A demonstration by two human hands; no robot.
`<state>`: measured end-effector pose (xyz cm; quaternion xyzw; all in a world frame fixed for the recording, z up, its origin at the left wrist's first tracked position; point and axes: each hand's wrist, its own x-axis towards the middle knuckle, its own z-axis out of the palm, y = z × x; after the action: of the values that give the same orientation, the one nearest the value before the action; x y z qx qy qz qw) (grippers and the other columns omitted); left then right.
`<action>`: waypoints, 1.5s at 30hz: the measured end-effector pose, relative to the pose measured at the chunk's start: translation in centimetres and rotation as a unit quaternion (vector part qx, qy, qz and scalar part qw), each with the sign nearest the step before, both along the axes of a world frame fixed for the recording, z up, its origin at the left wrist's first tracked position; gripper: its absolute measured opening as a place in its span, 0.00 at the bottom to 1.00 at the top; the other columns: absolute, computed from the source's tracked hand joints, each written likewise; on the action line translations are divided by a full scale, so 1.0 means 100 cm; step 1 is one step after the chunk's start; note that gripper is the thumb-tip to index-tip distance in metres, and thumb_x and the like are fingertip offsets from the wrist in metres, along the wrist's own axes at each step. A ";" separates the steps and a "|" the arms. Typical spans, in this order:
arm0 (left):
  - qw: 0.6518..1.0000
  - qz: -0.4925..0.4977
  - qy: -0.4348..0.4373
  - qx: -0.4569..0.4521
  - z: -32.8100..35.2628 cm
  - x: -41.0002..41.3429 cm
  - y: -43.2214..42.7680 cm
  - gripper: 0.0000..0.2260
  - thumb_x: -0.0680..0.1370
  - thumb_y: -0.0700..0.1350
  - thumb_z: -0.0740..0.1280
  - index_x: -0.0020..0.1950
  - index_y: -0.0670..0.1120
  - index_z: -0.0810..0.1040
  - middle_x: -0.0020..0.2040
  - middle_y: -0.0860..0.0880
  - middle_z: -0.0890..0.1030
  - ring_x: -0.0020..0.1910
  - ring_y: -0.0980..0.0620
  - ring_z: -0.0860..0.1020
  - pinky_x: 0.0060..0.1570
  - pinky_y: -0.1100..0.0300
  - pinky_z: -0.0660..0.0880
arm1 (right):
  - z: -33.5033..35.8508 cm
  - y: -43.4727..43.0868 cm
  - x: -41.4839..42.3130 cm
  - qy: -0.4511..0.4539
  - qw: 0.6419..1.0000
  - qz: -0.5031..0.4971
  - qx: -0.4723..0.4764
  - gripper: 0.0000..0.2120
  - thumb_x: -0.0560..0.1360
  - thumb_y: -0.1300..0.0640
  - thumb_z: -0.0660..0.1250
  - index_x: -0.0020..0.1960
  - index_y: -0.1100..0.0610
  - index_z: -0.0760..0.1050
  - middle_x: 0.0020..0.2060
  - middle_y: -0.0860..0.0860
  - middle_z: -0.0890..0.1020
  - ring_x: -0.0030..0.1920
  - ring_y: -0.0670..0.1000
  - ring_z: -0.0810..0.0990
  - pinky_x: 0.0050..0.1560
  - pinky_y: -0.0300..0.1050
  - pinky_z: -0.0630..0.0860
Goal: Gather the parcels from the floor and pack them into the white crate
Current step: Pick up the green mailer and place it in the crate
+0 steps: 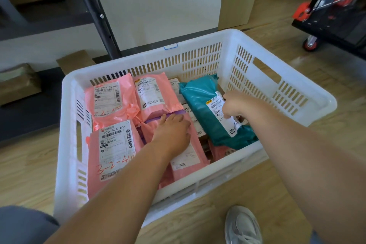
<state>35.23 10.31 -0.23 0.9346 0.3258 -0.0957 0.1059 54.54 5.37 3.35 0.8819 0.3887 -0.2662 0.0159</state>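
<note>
Your grey shoe [242, 226] stands on the wooden floor [257, 190] just beside the white crate [200, 42]. Inside it, your left hand [171, 130] lies flat, fingers straight, pressing a pink parcel [190, 156]. Your right hand [234, 105] curls its fingers onto a teal parcel [200, 103] at the right. More pink parcels [111, 154] fill the crate's left side and far end.

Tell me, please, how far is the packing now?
Done: pink parcels lie packed in the crate. In hand: the left hand presses flat on one pink parcel; the right hand grips the teal parcel, settling it. Left: perhaps little; no parcel shows on the floor nearby.
</note>
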 end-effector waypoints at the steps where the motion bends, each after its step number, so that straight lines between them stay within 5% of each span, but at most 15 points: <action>1: 1.000 0.000 0.000 0.000 0.000 0.000 0.000 0.20 0.80 0.48 0.57 0.73 0.50 0.67 0.72 0.49 0.67 0.73 0.48 0.61 0.75 0.47 0.48 | -0.003 0.000 0.002 -0.006 1.000 -0.014 0.022 0.18 0.75 0.64 0.65 0.64 0.66 0.70 0.47 0.57 0.78 0.38 0.54 0.76 0.35 0.44 0.72; 6: 1.000 0.001 -0.010 -0.001 -0.002 -0.002 -0.001 0.20 0.80 0.48 0.57 0.72 0.50 0.68 0.71 0.48 0.67 0.73 0.48 0.61 0.76 0.47 0.47 | -0.013 -0.012 0.014 -0.015 0.999 -0.028 0.034 0.15 0.75 0.64 0.64 0.62 0.63 0.72 0.44 0.54 0.75 0.40 0.52 0.74 0.36 0.43 0.69; 12: 1.000 -0.009 -0.028 0.008 -0.005 -0.002 -0.001 0.22 0.80 0.45 0.56 0.74 0.50 0.65 0.76 0.49 0.61 0.76 0.49 0.57 0.76 0.47 0.45 | -0.007 -0.013 0.002 0.009 1.000 0.023 0.001 0.26 0.72 0.60 0.73 0.67 0.62 0.68 0.59 0.58 0.77 0.54 0.57 0.77 0.54 0.49 0.75; 21: 0.998 -0.020 -0.050 0.016 -0.001 -0.008 -0.004 0.18 0.81 0.48 0.56 0.71 0.51 0.69 0.73 0.49 0.66 0.73 0.50 0.61 0.75 0.51 0.48 | -0.023 -0.013 -0.013 -0.009 0.998 0.024 -0.050 0.22 0.73 0.55 0.72 0.63 0.63 0.72 0.55 0.58 0.80 0.52 0.57 0.81 0.55 0.50 0.78; 25: 0.995 0.001 -0.094 0.031 0.015 -0.013 -0.006 0.18 0.82 0.49 0.57 0.73 0.52 0.68 0.76 0.50 0.63 0.75 0.50 0.58 0.74 0.54 0.49 | -0.032 -0.006 -0.008 0.015 1.000 -0.013 0.015 0.24 0.68 0.56 0.73 0.61 0.59 0.73 0.50 0.55 0.81 0.47 0.56 0.81 0.50 0.51 0.80; 29: 0.994 0.022 -0.103 0.038 0.036 -0.025 -0.006 0.19 0.82 0.49 0.57 0.74 0.53 0.66 0.77 0.50 0.61 0.76 0.49 0.56 0.75 0.53 0.47 | 0.013 -0.004 -0.025 0.001 0.992 -0.014 0.128 0.10 0.73 0.61 0.68 0.54 0.60 0.73 0.46 0.54 0.80 0.46 0.54 0.81 0.38 0.43 0.75; 32: 0.993 0.034 -0.104 0.055 0.060 -0.033 0.002 0.20 0.82 0.49 0.57 0.75 0.54 0.65 0.78 0.50 0.59 0.77 0.48 0.54 0.75 0.51 0.46 | 0.046 0.000 -0.041 0.001 0.986 0.031 0.162 0.13 0.75 0.63 0.66 0.60 0.62 0.71 0.48 0.55 0.79 0.43 0.52 0.79 0.36 0.43 0.75; 36: 0.987 0.073 -0.117 0.081 0.098 -0.055 0.023 0.20 0.82 0.50 0.58 0.75 0.54 0.65 0.77 0.51 0.60 0.76 0.48 0.57 0.76 0.50 0.52 | 0.084 0.012 -0.070 -0.018 0.975 0.137 0.174 0.19 0.76 0.60 0.67 0.66 0.59 0.72 0.58 0.56 0.78 0.54 0.55 0.78 0.51 0.46 0.76; 40: 0.983 0.078 -0.119 0.118 0.122 -0.074 0.046 0.21 0.81 0.50 0.60 0.75 0.51 0.65 0.76 0.50 0.64 0.75 0.49 0.60 0.74 0.53 0.54 | 0.101 0.041 -0.095 -0.074 0.959 0.215 0.169 0.25 0.75 0.52 0.68 0.70 0.55 0.68 0.62 0.56 0.72 0.57 0.56 0.75 0.52 0.48 0.73; 45: 0.980 0.068 -0.081 0.166 0.118 -0.081 0.088 0.23 0.81 0.49 0.59 0.76 0.50 0.61 0.77 0.49 0.60 0.76 0.48 0.57 0.76 0.50 0.50 | 0.091 0.089 -0.118 -0.129 0.937 0.288 0.153 0.31 0.75 0.47 0.68 0.74 0.55 0.63 0.67 0.56 0.69 0.66 0.58 0.70 0.65 0.54 0.70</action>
<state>27.16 19.11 11.53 0.9196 0.3901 0.0427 -0.0186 42.70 14.32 12.45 0.7510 0.6564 -0.0714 0.0071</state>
